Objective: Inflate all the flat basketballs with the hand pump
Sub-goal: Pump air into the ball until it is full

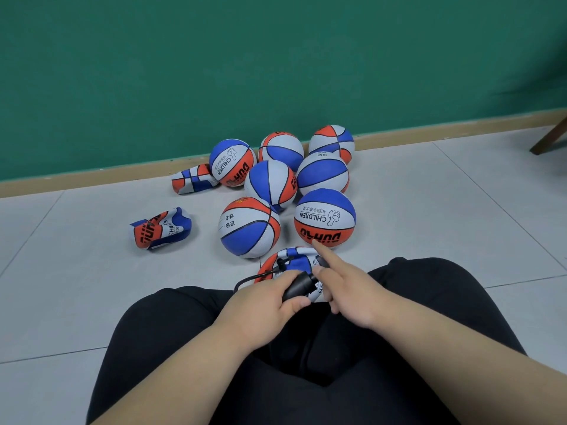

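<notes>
Lying on pale tiled floor (429, 194), basketballs (325, 217) by tan skirting (92, 179), green wall (276, 56).

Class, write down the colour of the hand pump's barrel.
Black; the hand pump shows best in the head view.

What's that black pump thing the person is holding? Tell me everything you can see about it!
The hand pump is a short black tube, smooth like plastic, lying slantwise over a half-flat basketball between the person's knees. The left hand grips its body. The right hand holds the far end, index finger sticking out. A thin black hose loops from the pump to the ball's top.
</notes>
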